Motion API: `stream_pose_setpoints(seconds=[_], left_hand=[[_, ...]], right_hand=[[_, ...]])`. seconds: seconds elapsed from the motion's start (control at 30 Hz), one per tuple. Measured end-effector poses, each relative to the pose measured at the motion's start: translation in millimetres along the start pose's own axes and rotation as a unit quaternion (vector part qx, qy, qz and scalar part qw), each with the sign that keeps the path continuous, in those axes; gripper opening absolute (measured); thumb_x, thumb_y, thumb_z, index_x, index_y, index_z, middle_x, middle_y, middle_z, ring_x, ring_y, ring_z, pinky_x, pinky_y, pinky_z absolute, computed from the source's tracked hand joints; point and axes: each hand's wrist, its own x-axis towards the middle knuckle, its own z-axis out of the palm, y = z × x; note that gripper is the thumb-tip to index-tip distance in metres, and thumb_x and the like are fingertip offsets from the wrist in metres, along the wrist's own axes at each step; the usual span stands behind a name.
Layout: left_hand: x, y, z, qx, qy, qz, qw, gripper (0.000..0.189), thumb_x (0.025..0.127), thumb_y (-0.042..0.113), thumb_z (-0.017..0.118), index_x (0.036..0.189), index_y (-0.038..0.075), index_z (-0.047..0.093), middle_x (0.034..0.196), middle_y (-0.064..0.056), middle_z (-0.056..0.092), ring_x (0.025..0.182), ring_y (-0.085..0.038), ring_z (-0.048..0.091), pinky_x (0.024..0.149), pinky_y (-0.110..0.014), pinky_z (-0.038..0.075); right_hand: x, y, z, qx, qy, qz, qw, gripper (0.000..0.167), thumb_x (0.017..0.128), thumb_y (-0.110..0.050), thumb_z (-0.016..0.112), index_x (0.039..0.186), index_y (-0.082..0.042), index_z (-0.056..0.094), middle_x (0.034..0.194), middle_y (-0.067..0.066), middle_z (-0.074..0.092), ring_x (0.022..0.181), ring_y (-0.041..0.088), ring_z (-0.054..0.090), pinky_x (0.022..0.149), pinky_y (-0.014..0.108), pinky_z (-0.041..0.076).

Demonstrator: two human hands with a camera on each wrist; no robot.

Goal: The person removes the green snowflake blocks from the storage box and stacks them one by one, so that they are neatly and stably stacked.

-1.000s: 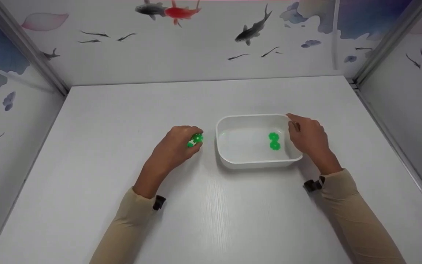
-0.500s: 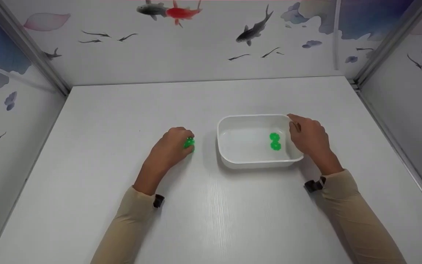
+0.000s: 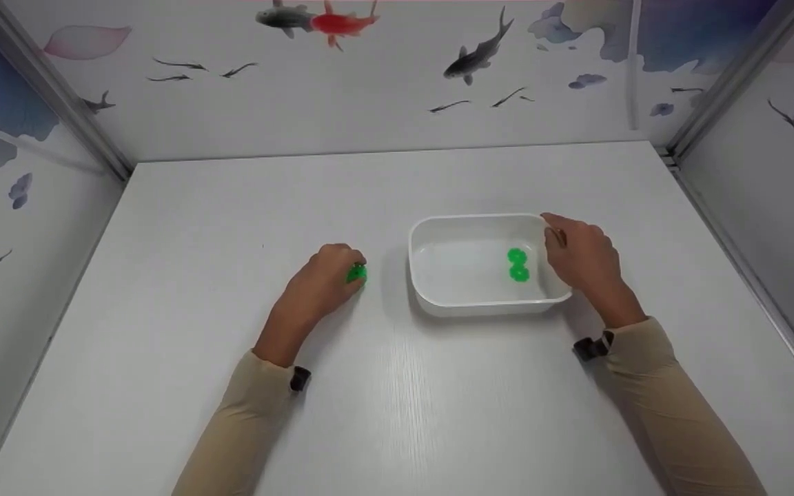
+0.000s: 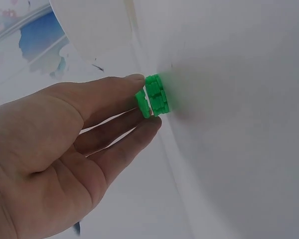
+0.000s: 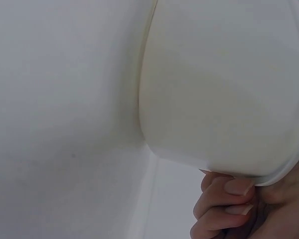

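Observation:
My left hand [image 3: 324,279] is low over the table, left of a white plastic basin [image 3: 490,309]. Its thumb and fingertips pinch small green flower-shaped pieces [image 3: 356,273]. In the left wrist view, one thin green piece [image 4: 142,103] sits between thumb and fingers, and a short green stack [image 4: 157,95] stands just beyond it, right by the tabletop. My right hand [image 3: 582,256] grips the basin's right end at the rim, its curled fingers [image 5: 222,201] under the lip in the right wrist view. Two more green flower-shaped pieces [image 3: 518,264] lie inside the basin, near its right end.
The white tabletop [image 3: 397,386] is enclosed by printed panels at the back [image 3: 383,89] and on both sides, with fish and petal drawings. Metal corner posts [image 3: 73,89] frame it. Black bands [image 3: 300,378] show at both sleeve cuffs.
My left hand has drawn a little left, away from the basin, and come down to the table with the green pieces. The right hand and the basin have stayed in place.

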Motion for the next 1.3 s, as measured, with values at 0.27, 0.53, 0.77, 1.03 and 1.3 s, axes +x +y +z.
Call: stream_pose_setpoints(seconds=[0.27,0.53,0.77,1.03,1.3], left_hand=[[1.8,-1.6,3.2,-0.001,-0.015,-0.008,0.9998,0.019,0.1,0.004,0.072,0.118,-0.001,0.079,0.114,-0.016,0.077,0.104,-0.025,0.07,0.092,-0.042,0.063],[2.2,-2.7,4.4,-0.008,-0.016,-0.015,0.9997,0.019,0.1,0.004,0.072,0.117,-0.002,0.079,0.111,-0.016,0.076,0.099,-0.024,0.067,0.089,-0.041,0.062],[1.8,-2.5,4.1,-0.011,-0.021,-0.019,0.9995,0.022,0.1,0.005,0.073,0.12,-0.002,0.078,0.112,-0.016,0.076,0.1,-0.025,0.066,0.09,-0.042,0.061],[1.6,-5.6,-4.3,-0.029,-0.001,-0.015,0.9995,0.041,0.106,0.032,0.072,0.131,-0.001,0.074,0.133,-0.019,0.075,0.129,-0.034,0.07,0.109,-0.047,0.058],[-2.0,0.2,-8.9,-0.02,0.058,-0.02,0.9979,0.039,0.107,0.034,0.071,0.134,0.007,0.074,0.138,-0.014,0.074,0.134,-0.032,0.068,0.111,-0.048,0.058]], right_hand=[[0.3,1.9,1.0,0.006,0.013,-0.013,0.9998,0.045,0.113,-0.023,0.05,0.154,-0.009,0.06,0.101,0.022,0.075,0.075,0.028,0.057,0.055,0.034,0.039],[-0.1,1.9,1.6,0.003,0.01,-0.009,0.9999,0.045,0.113,-0.024,0.049,0.155,-0.009,0.06,0.107,0.023,0.076,0.077,0.029,0.059,0.054,0.034,0.039],[0.1,2.6,2.1,-0.004,0.01,-0.01,0.9999,0.045,0.114,-0.024,0.049,0.155,-0.009,0.059,0.104,0.022,0.075,0.077,0.029,0.057,0.056,0.035,0.038],[0.1,2.6,1.6,-0.003,0.008,-0.006,0.9999,0.046,0.114,-0.025,0.049,0.156,-0.01,0.059,0.115,0.024,0.075,0.081,0.03,0.058,0.059,0.036,0.039],[-0.3,1.6,2.3,-0.004,0.013,-0.008,0.9999,0.045,0.113,-0.023,0.049,0.154,-0.008,0.061,0.116,0.024,0.076,0.081,0.03,0.06,0.057,0.035,0.04]])
